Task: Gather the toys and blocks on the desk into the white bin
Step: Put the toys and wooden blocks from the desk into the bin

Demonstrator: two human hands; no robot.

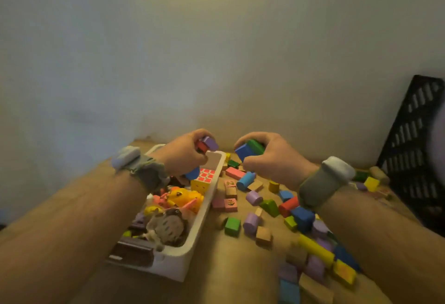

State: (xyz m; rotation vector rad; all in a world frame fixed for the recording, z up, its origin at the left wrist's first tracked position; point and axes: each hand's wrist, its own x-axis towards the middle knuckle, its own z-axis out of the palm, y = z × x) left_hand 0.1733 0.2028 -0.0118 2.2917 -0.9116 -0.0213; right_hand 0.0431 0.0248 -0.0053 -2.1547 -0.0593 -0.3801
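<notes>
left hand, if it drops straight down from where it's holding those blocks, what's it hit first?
Likely the puzzle cube in the far end of the white bin. The left hand, closed on red and purple blocks, hangs over that end; a blue block sits just under it. Depth is unclear.

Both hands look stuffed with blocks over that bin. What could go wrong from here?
The left hand grips several blocks at once, a purple one sticking out on top; it may slip and miss the bin.
The right hand holds its blue block and green block over the desk, not the bin, so a loose one lands among the scattered blocks.
The bin looks nearly full near the duck, so additions may spill over.
</notes>
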